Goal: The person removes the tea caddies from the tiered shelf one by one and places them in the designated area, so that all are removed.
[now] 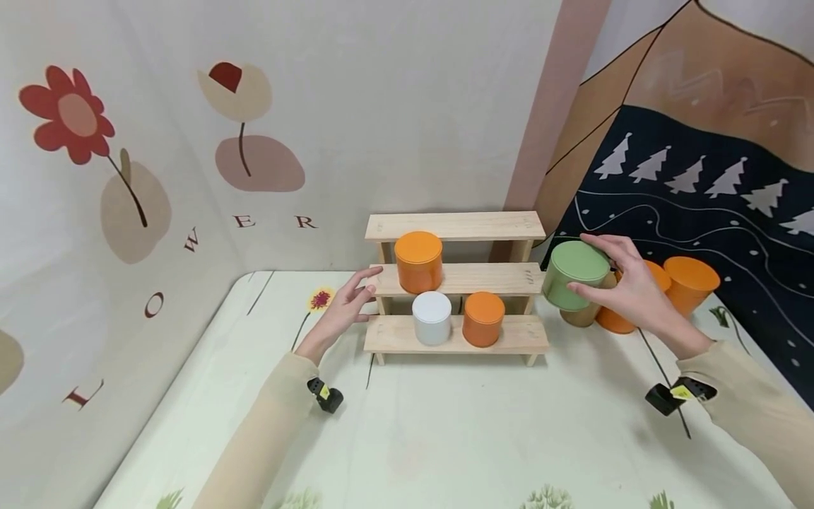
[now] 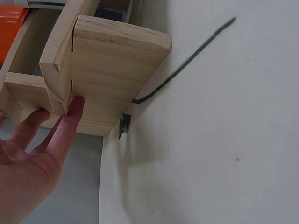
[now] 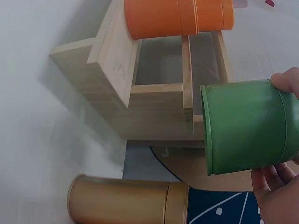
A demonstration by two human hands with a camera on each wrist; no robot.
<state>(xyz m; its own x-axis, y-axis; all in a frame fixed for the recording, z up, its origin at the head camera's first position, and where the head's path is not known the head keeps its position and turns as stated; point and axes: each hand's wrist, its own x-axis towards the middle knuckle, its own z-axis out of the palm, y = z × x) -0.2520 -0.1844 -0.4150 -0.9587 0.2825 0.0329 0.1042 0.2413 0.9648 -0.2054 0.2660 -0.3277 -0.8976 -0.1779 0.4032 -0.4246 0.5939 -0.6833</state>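
We see the right hand (image 1: 636,291) pinching the green canister (image 1: 574,277), thumb on the near side and fingers on the far side close to the lid. The canister therefore lies between the thumb and fingers, on the hand's inner side, toward the wooden stand (image 1: 473,280). From the right wrist view we can tell that its base is raised off the table (image 1: 445,431) and stands apart from the gold canister (image 3: 126,200) below it. In the head view it is just beside the right end of the stand, lid up, and hides part of the gold canister.

We find the left hand (image 1: 340,311) at the stand's opposite end, well apart from the green canister. Its fingers are spread and extended, with fingertips touching the wood, as the left wrist view shows.

On the three-tier stand we see an orange canister (image 1: 419,264) on the middle tier, toward the left, while the bottom tier carries a white canister (image 1: 432,319) and, to its right, a second orange canister (image 1: 483,322). Near the right hand, partly covered by it, we also see a further pair of orange canisters (image 1: 691,284).
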